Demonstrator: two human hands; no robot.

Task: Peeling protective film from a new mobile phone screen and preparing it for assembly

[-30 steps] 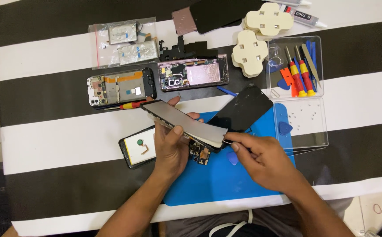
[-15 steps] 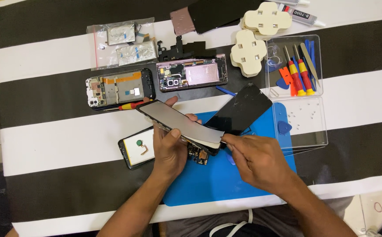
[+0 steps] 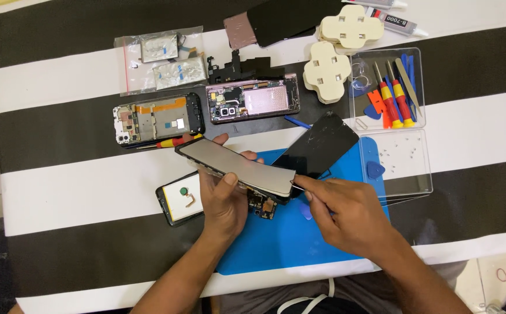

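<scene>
My left hand [image 3: 225, 200] grips a phone held edge-up over the blue work mat [image 3: 288, 244], its grey screen panel [image 3: 235, 166] facing up and lifted off the body. My right hand [image 3: 346, 215] is closed at the panel's right end, fingertips pinched at the seam; what it holds is too small to tell. A small circuit board [image 3: 263, 204] lies on the mat under the phone. A black glass panel [image 3: 321, 145] lies tilted on the mat behind my right hand.
An open phone frame [image 3: 155, 119] and a pink one [image 3: 253, 100] lie behind, with a red-yellow screwdriver [image 3: 174, 142]. A phone back with a green dot [image 3: 178, 197] sits left. A clear tray [image 3: 389, 87] of tools and cream pads [image 3: 337, 49] stand at right.
The phone and both hands have shifted slightly; my right hand has moved in closer to the panel's right end. Nothing else on the table has moved.
</scene>
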